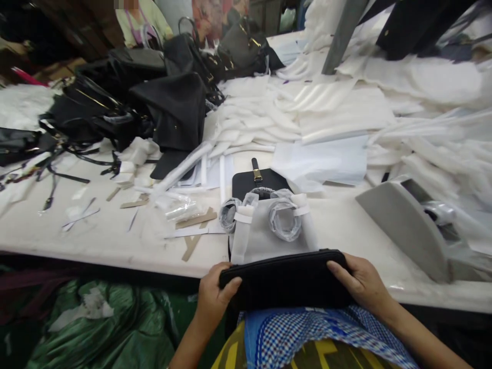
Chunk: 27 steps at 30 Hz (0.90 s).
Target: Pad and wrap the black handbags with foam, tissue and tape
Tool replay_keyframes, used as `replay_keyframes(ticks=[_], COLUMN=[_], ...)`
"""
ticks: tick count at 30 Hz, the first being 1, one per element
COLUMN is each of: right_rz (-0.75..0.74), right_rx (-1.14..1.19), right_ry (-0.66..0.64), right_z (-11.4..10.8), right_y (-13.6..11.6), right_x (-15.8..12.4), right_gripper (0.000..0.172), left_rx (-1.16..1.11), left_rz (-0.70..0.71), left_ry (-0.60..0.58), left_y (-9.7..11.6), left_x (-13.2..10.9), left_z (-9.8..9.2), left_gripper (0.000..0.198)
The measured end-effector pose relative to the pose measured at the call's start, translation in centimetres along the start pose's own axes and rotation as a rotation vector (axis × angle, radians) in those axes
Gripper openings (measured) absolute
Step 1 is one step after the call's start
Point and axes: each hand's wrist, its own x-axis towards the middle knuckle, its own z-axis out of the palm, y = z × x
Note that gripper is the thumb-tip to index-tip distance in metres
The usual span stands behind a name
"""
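black handbag [286, 279] at the near edge of the worktop [115, 236]. handles [284, 220] already wrapped in white, clasp flap [257, 177] still bare. i have my left hand [215, 294] and right hand [361, 284] each clamped on one end. more black bags [115, 102] heaped far left.

Bright, even light, pale table [103, 238] near glare, white foam sheets [423, 82] at 2 o'clock washed out, black leather handbags [172, 107] at 10 o'clock losing detail, flat black fabric pouch [286, 279] at 6 o'clock crisp, edges bowed.
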Motion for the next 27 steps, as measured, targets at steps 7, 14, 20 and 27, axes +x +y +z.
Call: replay_keyframes(ticks=[7,14,20,27], right_rz=[0.076,0.03,0.126,-0.012], right_rx=[-0.033,-0.064,-0.108,0.003], right_ry=[0.134,0.215,0.235,0.387], right_z=[1.0,0.9,1.8,2.7], right_y=[-1.1,-1.1,-0.9,-0.4], right_x=[0.1,-0.7,-0.2,0.0], right_gripper=[0.056,0.053,0.061,0.052], left_rx=[-0.159,-0.219,-0.052,0.436], left_rz=[-0.035,-0.005,-0.014,0.657], left_ry=[0.193,0.283,0.491,0.643], left_y=[1.5,2.9,2.2,4.0], left_x=[-0.3,-1.9,-1.7,-1.6], left_z=[1.6,2.6,4.1,4.9], left_gripper=[0.041,0.04,0.048,0.044])
